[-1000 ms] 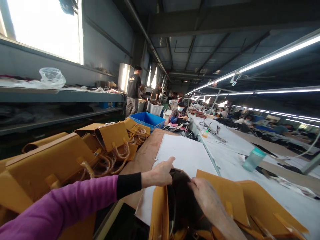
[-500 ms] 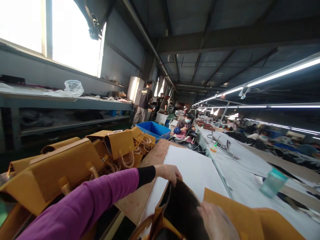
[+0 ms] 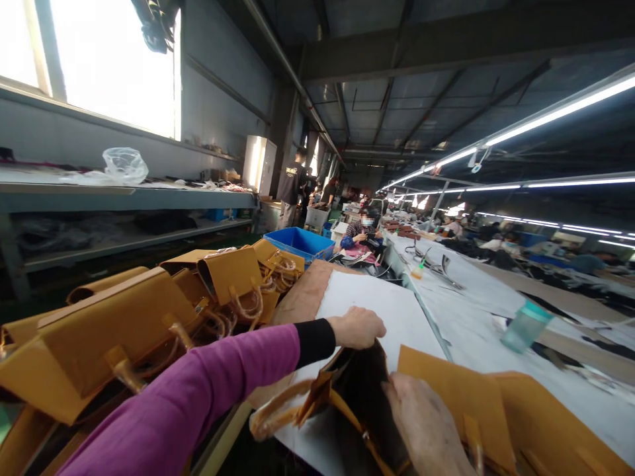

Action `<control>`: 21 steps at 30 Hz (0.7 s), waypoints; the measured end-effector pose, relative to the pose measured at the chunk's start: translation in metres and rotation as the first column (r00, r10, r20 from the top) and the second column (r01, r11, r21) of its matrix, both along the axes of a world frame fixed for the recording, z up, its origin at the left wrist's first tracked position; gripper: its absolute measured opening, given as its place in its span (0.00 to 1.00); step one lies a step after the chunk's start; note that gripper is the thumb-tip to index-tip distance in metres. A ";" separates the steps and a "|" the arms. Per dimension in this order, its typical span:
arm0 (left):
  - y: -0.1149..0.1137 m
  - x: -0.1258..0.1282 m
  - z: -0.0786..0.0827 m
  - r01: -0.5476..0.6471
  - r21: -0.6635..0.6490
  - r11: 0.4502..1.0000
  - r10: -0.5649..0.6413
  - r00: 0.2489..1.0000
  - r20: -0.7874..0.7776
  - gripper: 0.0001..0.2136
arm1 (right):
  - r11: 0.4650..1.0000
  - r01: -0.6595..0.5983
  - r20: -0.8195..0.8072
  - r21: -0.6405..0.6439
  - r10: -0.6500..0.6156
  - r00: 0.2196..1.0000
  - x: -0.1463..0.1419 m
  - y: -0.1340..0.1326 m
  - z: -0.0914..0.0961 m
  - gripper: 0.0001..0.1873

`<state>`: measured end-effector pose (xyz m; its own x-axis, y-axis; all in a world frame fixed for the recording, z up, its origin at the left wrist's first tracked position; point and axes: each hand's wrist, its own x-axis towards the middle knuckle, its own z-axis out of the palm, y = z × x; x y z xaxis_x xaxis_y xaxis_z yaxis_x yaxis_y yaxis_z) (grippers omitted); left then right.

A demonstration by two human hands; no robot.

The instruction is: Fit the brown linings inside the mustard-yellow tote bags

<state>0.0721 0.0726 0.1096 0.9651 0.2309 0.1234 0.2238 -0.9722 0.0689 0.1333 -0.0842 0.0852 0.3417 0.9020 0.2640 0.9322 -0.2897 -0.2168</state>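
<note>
A mustard-yellow handbag (image 3: 461, 403) with a dark lining (image 3: 364, 390) lies open on the table right in front of me. My left hand (image 3: 358, 328), in a purple sleeve with a black cuff, curls its fingers over the far rim of the bag's opening. My right hand (image 3: 421, 426) rests against the near inside of the opening, its fingertips out of sight. A loose handle strap (image 3: 278, 413) hangs at the bag's left side.
A heap of several matching yellow handbags (image 3: 149, 317) fills the left. A white sheet (image 3: 377, 307) covers the table (image 3: 302, 297) ahead. A teal bottle (image 3: 526, 325) stands at right, a blue bin (image 3: 300, 242) beyond. People sit and stand farther along the line.
My left hand has closed from a flat reach into a curl over the bag's rim. The opening has spread wider and the handle strap has come into view at left.
</note>
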 end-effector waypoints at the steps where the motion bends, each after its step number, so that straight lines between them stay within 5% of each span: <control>1: 0.001 0.001 -0.001 0.008 -0.065 0.998 -0.008 1.000 -0.004 0.13 | 0.998 0.022 0.014 -0.054 -0.022 1.000 0.003 -0.001 0.003 0.15; 4: 0.006 -0.008 -0.005 0.035 -0.251 0.967 -0.046 0.998 -0.038 0.13 | 0.986 0.036 0.008 -0.160 -0.035 0.999 0.016 -0.008 0.008 0.17; 10: 0.021 -0.037 -0.011 0.006 -0.496 0.868 -0.037 0.998 -0.052 0.09 | 0.988 0.004 -0.112 -0.153 -0.021 0.994 0.030 -0.010 0.011 0.16; 21: 0.000 -0.031 -0.009 0.175 -0.365 0.914 -0.140 0.983 0.121 0.15 | 0.984 0.067 -0.126 -0.165 -0.089 0.988 0.025 -0.009 0.010 0.15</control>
